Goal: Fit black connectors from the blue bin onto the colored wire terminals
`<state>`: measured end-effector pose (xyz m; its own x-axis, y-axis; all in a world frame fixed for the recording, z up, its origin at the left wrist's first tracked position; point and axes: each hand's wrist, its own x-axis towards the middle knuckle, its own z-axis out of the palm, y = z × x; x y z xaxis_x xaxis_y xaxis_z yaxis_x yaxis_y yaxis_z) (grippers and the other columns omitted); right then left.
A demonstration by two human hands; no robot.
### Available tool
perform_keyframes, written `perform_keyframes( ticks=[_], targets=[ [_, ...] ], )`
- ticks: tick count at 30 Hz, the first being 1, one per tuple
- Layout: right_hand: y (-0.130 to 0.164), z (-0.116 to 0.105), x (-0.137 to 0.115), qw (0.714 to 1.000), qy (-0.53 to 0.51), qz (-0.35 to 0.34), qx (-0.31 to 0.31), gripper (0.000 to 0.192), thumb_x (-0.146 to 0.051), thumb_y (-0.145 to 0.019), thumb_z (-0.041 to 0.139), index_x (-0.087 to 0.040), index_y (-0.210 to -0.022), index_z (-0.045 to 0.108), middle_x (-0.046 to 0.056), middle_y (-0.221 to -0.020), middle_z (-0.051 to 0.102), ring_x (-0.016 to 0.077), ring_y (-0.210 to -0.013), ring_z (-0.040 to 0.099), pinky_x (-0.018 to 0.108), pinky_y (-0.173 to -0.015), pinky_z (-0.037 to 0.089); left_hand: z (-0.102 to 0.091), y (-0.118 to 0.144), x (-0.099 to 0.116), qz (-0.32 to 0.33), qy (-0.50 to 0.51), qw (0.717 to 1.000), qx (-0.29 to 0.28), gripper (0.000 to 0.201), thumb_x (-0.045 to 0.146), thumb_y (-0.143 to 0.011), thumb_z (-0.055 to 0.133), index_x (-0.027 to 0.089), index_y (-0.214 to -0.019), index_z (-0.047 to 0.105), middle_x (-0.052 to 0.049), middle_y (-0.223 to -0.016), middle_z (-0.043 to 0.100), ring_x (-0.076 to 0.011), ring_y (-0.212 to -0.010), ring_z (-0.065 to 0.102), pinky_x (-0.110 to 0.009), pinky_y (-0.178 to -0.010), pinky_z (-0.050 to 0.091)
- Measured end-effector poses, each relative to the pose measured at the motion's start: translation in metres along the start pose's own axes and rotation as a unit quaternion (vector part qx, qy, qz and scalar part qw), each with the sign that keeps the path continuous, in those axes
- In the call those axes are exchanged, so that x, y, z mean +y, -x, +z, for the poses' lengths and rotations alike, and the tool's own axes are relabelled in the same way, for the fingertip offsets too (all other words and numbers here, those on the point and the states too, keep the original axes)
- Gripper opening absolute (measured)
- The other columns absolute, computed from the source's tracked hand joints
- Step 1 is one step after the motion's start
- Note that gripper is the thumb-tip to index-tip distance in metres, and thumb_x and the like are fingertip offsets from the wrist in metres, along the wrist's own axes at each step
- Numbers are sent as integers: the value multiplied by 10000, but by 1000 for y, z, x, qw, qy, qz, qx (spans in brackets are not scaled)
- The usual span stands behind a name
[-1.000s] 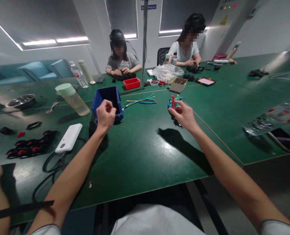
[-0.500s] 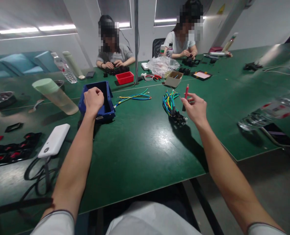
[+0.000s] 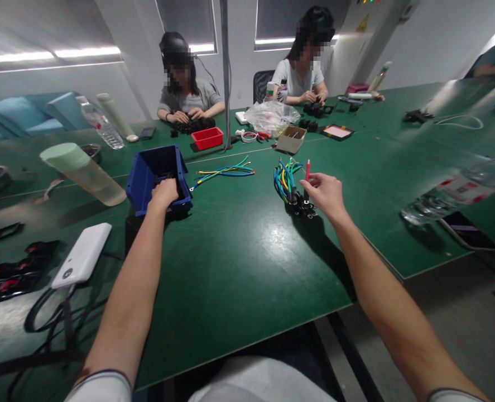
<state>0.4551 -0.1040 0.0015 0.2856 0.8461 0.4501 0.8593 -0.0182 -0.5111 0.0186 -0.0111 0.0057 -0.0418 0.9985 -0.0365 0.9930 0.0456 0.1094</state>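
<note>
My left hand (image 3: 164,194) reaches down over the near wall of the blue bin (image 3: 136,181); small dark pieces lie inside, and its fingertips are hidden. Between the closed thumb and fingers of my right hand (image 3: 327,192) stands a slim red stick (image 3: 308,169) with a dark lower end, upright; its exact kind is unclear. Just left of that hand lies a bundle of blue, green and yellow wires (image 3: 284,180) with black sleeves and ring terminals (image 3: 303,210) at the near end. More loose wires (image 3: 226,171) lie between the bin and the bundle.
A green-lidded bottle (image 3: 83,173) and a white power bank (image 3: 82,254) with cables are at left. Farther back are a red tray (image 3: 207,139), a cardboard box (image 3: 289,140) and a metal pole (image 3: 225,78). Two people work across the table. A water bottle (image 3: 456,192) lies right.
My left hand has lowered from above the bin into it. My right hand still holds the red stick, slightly lower beside the wire bundle. The whole view has shifted a little.
</note>
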Motion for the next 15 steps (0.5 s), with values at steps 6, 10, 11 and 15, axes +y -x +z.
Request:
perform_keyframes(
  ticks=[6, 10, 11, 15],
  targets=[
    [0, 6, 2, 998, 15, 19, -51, 349, -415, -736, 620, -148, -941, 713, 82, -768, 714, 206, -673, 652, 305, -646, 469, 5, -4, -4, -9, -39, 999, 33, 364, 175, -779, 494, 147, -1128, 594, -240, -1067, 623, -399, -960, 607, -471, -748, 461],
    [2, 10, 2, 996, 36, 21, -75, 338, -414, -742, 601, -154, -920, 723, 89, -778, 719, 211, -699, 660, 296, -651, 470, 4, 0, -3, -3, -48, 997, 59, 379, 174, -808, 446, 154, -1170, 559, -216, -1037, 629, -355, -951, 607, -440, -753, 459],
    [3, 11, 1, 996, 41, 20, -81, 336, -412, -744, 595, -156, -918, 725, 89, -778, 719, 212, -708, 661, 295, -657, 470, 4, 1, -3, -1, -50, 997, 59, 375, 173, -808, 447, 143, -1164, 560, -217, -1046, 623, -350, -961, 602, -431, -757, 460],
    [5, 15, -2, 994, 53, 20, -96, 300, -384, -756, 576, -173, -907, 729, 87, -807, 725, 215, -746, 665, 294, -680, 471, 3, 1, -2, 1, -46, 998, 38, 340, 178, -787, 487, 113, -1104, 591, -232, -1082, 603, -359, -971, 597, -431, -754, 465]
  ],
)
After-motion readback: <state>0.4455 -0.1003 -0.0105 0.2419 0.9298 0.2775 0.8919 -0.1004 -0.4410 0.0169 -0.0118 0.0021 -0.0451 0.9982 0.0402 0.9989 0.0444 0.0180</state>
